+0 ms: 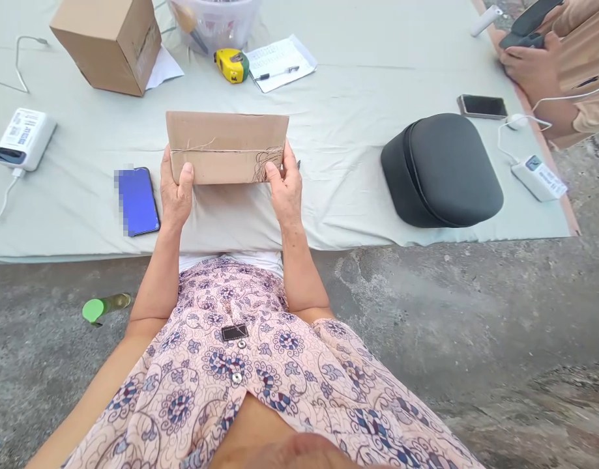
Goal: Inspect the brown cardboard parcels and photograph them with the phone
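Between my two hands is a brown cardboard box (225, 133), held over the near part of the table. A seam runs across its face, and dark pen scribbles mark its lower right. My left hand (176, 195) grips the left end with the thumb on the front face. On the right end, my right hand (285, 189) has its thumb on the scribbles and its fingers at the side. A dark tip, perhaps of a pen, shows just beyond those fingers. Close to my left hand lies a phone (139, 200) with a blue screen.
Behind stand a larger carton (103, 45), a clear plastic tub (216, 23), a yellow tape measure (232, 66) and a notepad (284, 62) with a pen. A black case (446, 170) sits right. Another person's hand (534, 65) holds a dark device. A green-lidded bottle (96, 310) is below the table.
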`<control>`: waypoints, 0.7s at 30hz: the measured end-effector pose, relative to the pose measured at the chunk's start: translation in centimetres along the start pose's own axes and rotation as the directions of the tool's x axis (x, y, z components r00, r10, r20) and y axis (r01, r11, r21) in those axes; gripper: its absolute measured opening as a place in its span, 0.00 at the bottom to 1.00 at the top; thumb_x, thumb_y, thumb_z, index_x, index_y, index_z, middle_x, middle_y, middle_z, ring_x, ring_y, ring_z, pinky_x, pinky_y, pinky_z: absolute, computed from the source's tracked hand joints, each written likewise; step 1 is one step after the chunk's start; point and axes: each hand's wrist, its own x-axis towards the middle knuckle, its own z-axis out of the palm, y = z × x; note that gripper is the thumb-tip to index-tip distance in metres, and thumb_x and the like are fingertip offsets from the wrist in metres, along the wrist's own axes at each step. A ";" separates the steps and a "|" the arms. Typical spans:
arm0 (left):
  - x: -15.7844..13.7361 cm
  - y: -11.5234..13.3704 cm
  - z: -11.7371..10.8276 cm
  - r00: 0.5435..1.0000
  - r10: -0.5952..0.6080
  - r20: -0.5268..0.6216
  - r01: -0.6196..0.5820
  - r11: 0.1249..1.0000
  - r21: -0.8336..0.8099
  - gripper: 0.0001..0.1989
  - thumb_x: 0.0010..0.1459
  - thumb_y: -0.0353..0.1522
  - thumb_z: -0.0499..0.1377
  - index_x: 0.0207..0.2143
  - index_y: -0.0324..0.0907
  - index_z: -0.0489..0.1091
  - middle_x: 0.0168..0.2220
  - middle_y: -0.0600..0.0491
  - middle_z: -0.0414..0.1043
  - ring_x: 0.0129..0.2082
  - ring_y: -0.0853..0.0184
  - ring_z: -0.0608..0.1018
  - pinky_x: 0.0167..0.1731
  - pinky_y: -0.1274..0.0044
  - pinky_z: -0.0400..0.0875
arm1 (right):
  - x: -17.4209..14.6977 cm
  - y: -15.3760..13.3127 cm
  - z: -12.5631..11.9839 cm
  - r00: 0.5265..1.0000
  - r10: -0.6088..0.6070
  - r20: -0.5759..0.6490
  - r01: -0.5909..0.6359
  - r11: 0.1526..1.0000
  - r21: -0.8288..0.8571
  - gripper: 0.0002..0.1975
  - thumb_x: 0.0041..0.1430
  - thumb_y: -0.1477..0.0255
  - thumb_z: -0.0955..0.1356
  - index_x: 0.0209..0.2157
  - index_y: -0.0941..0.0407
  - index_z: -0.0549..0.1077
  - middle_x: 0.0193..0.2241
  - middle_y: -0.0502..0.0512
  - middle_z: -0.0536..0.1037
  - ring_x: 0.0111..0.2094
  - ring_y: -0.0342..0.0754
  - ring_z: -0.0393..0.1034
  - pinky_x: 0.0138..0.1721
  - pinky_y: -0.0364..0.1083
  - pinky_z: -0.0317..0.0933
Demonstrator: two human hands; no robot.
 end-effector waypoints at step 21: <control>-1.1 0.7 0.1 0.999 -0.051 0.016 0.051 0.999 -0.003 0.39 0.59 0.60 0.54 0.68 0.56 0.57 0.69 0.50 0.60 0.71 0.53 0.61 0.71 0.62 0.56 | -4.1 8.0 -4.1 0.985 0.086 -0.148 -0.147 0.867 -0.477 0.13 0.63 0.72 0.61 0.47 0.54 0.71 0.37 0.56 0.73 0.41 0.51 0.68 0.50 0.52 0.65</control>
